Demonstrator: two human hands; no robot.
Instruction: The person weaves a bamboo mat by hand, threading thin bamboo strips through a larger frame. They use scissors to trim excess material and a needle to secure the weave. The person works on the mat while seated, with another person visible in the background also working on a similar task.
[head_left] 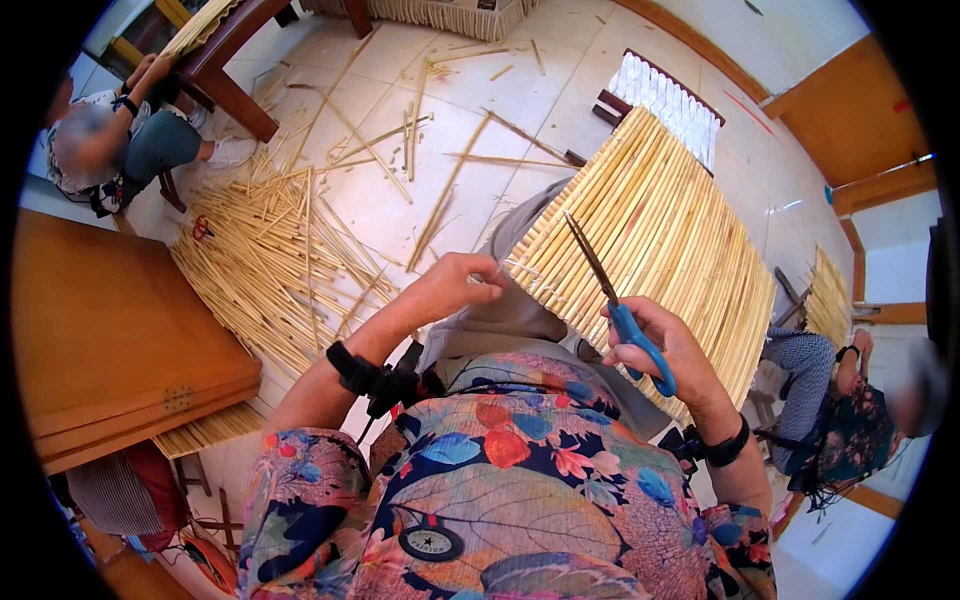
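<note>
A mat of straw-coloured reeds (650, 230) lies slantwise across my lap, its stalks bound side by side. My right hand (670, 345) holds a pair of scissors (624, 322) by the blue handles over the mat. The dark blades point up and to the left and look nearly closed. At the mat's left corner, beside some white thread (527, 268), my left hand (466, 284) is closed with thumb and fingertips together. Whatever it pinches is too small to make out.
Loose reeds (270, 265) cover the floor at left, with red-handled scissors (202, 228) among them. A wooden cabinet (120, 330) stands at left. White cords hang on a dark frame (668, 105) beyond the mat. Two people (110, 140) (845, 410) sit at either side.
</note>
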